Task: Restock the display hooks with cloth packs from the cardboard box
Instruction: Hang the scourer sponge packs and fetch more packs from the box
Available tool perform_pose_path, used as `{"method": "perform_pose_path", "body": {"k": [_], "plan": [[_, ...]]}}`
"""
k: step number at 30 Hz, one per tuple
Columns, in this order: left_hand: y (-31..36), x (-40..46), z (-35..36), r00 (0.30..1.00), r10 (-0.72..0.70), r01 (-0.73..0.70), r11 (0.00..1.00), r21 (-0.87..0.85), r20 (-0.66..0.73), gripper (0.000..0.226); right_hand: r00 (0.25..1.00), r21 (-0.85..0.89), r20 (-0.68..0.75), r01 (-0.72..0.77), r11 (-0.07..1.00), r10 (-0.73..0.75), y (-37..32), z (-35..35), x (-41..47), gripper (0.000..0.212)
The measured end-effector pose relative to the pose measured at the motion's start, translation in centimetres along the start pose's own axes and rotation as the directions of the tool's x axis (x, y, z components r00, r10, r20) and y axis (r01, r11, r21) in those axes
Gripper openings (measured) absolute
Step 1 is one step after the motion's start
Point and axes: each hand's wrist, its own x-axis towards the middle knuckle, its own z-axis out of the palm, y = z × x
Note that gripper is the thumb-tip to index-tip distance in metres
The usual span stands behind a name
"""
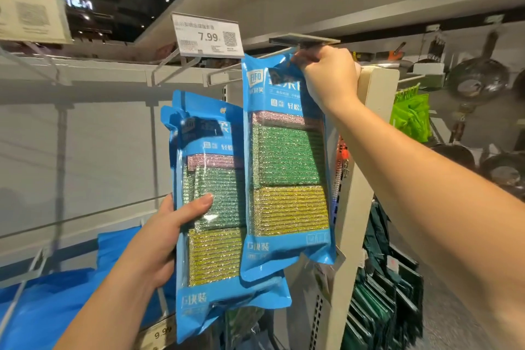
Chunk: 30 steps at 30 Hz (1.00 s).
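Note:
My right hand (326,77) pinches the top edge of a blue cloth pack (287,167) showing pink, green and yellow cloths, held up at a metal display hook (255,61) under a grey tag holder (304,40). Whether the pack hangs on the hook cannot be told. My left hand (167,233) grips a stack of the same blue packs (216,236) lower and to the left, thumb across the front. The cardboard box is out of view.
A 7.99 price tag (208,35) sits on the neighbouring hook. A white upright post (366,150) stands just right of the packs. Frying pans (477,79) and green items (412,116) hang farther right. Blue bags (56,293) lie lower left, by bare hooks.

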Motion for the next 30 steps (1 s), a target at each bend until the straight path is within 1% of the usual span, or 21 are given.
{"method": "perform_pose_path", "body": {"k": [3,4,7,8,10,11,13,14,18,19,22,23,25,27,30], "plan": [[0.0,-0.5,-0.7,0.999,0.032,-0.032,0.999,-0.002,-0.017,0.058,1.0,-0.031,0.01,0.003,1.0,-0.003,-0.2,0.3,-0.3,0.023],[0.1,-0.7,-1.0,0.999,0.039,-0.039,0.999,-0.002,-0.023,0.063,1.0,-0.04,0.011,0.003,0.999,-0.003,-0.3,0.4,-0.3,0.023],[-0.1,-0.9,-2.2,0.996,0.059,-0.059,0.998,0.009,-0.061,0.105,1.0,-0.115,0.004,-0.002,0.993,0.002,-0.6,0.5,-0.9,0.019],[-0.1,-1.1,-2.3,0.995,0.064,-0.063,0.998,0.015,-0.078,0.105,1.0,-0.11,0.004,-0.017,0.994,0.017,-0.5,0.6,-1.1,0.016],[0.1,-1.7,-2.5,0.992,0.1,-0.101,0.995,-0.008,-0.081,0.076,0.997,-0.044,0.004,-0.071,0.997,0.071,-0.7,0.9,-1.6,0.012],[0.1,-1.8,-2.7,0.99,0.111,-0.113,0.993,-0.023,-0.093,0.068,0.997,-0.04,0.005,-0.083,0.996,0.083,-0.7,1.1,-1.8,0.012],[-0.1,-2.1,-3.3,0.986,0.123,-0.126,0.992,-0.022,-0.112,0.071,0.998,-0.137,0.004,-0.062,0.989,0.063,-0.5,1.5,-1.9,0.029],[-0.1,-2.3,-3.7,0.981,0.13,-0.135,0.991,-0.021,-0.144,0.069,0.999,-0.177,0.0,-0.049,0.983,0.05,-0.4,1.6,-1.9,0.035],[-0.5,-3.5,-5.2,0.95,0.175,-0.198,0.978,-0.067,-0.257,0.052,0.998,-0.172,0.011,-0.054,0.984,0.056,-0.1,2.4,-1.7,0.042],[-0.7,-3.8,-5.6,0.944,0.194,-0.219,0.973,-0.067,-0.268,0.056,0.998,-0.19,0.038,-0.035,0.981,0.043,0.0,2.6,-1.6,0.045],[-1.0,-4.7,-6.3,0.943,0.229,-0.251,0.966,-0.067,-0.241,0.095,0.997,-0.171,0.075,0.013,0.985,0.0,0.2,2.6,-2.2,0.047],[-1.1,-4.9,-6.4,0.944,0.235,-0.258,0.963,-0.074,-0.233,0.102,0.997,-0.171,0.074,0.04,0.984,-0.027,0.3,2.5,-2.6,0.046],[-1.2,-5.3,-6.5,0.949,0.242,-0.262,0.962,-0.077,-0.204,0.104,0.994,-0.16,0.083,0.089,0.983,-0.076,0.5,2.2,-3.5,0.042],[-1.3,-5.9,-6.3,0.956,0.239,-0.253,0.965,-0.068,-0.17,0.108,0.988,-0.077,0.113,0.113,0.991,-0.104,0.1,2.0,-4.8,0.033],[-1.6,-6.6,-5.8,0.964,0.232,-0.24,0.97,-0.05,-0.13,0.118,0.962,0.047,0.194,0.186,0.982,-0.191,-1.3,1.7,-6.9,0.021]]}}
